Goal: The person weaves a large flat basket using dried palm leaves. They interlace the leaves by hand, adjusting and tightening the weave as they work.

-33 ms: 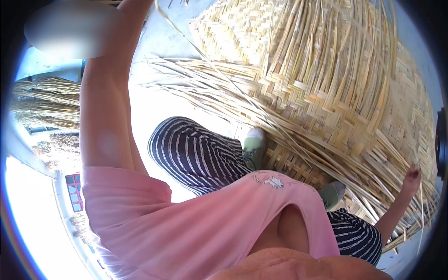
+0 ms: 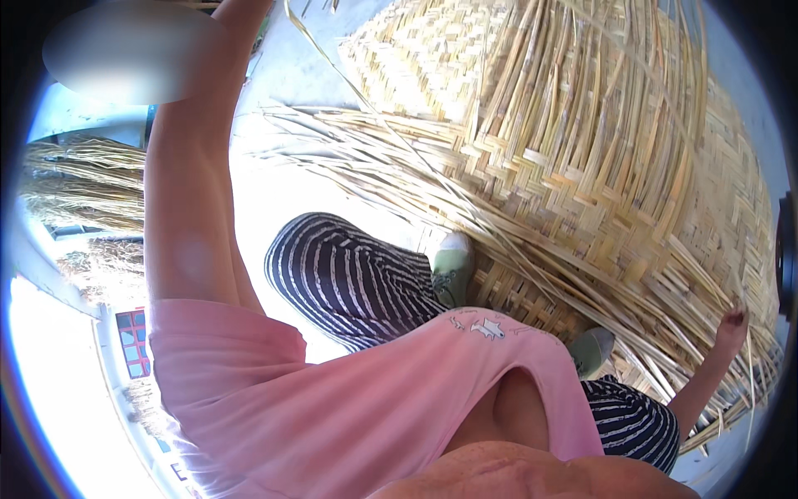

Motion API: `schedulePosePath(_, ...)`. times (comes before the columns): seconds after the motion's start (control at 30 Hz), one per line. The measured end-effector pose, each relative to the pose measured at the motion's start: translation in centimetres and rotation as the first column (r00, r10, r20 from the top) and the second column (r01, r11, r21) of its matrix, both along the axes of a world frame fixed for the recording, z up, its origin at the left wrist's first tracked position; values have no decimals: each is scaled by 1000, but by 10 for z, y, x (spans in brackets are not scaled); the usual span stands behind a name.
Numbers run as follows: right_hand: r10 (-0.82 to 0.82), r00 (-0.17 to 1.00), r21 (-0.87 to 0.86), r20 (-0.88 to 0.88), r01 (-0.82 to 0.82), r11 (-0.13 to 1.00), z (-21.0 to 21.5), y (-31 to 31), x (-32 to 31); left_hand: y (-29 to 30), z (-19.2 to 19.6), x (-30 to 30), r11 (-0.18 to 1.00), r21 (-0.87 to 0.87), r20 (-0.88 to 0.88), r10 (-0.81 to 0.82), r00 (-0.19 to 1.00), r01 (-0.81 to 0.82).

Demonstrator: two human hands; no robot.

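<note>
My right hand point(image 2: 732, 328) is by the mat's edge at the far right, with its fingers curled closed. What is between them, if anything, is too small to make out. A thin pale strip point(image 2: 672, 100) crosses over the mat towards that hand. At the upper left my left arm point(image 2: 193, 191) stretches far out, and its hand lies beyond the picture's edge. The woven mat point(image 2: 515, 200) of pale split cane spreads before me in a slanting weave. Long unwoven cane strips point(image 2: 573, 91) lie on top of it, and more loose strips point(image 2: 366, 137) fan out along its near left edge.
My green shoes point(image 2: 453, 268) rest at the mat's near edge, below my striped trousers point(image 2: 349, 274). A bundle of dry stalks point(image 2: 83, 183) lies at the far left. Behind it stands a pale wall with a red-framed window point(image 2: 133, 343).
My right hand has dropped slightly downward at the mat's edge. The rest of the view has shifted only a little.
</note>
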State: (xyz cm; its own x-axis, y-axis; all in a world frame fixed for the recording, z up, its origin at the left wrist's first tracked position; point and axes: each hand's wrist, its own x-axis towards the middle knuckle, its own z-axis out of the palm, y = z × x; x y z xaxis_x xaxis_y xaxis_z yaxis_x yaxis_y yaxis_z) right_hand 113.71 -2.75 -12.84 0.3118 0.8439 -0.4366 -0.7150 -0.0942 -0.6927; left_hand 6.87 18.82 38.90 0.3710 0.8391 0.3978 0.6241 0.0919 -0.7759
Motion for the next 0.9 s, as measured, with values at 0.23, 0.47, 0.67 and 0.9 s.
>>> schedulePosePath(0.23,-12,995,-62,102,18,998,37,-4,-100,-74,61,-102,907,-55,-90,411,907,-417)
schedulePosePath(0.47,-108,983,-122,151,127,984,45,-9,-107,-74,90,-197,880,172,618,253,745,-442)
schedulePosePath(0.67,57,993,53,107,-63,997,26,-28,-111,-109,61,-180,819,-4,330,543,772,-574)
schedulePosePath(0.9,276,941,136,-195,-253,958,75,-3,-297,-118,-139,-115,513,-669,-111,647,755,-538)
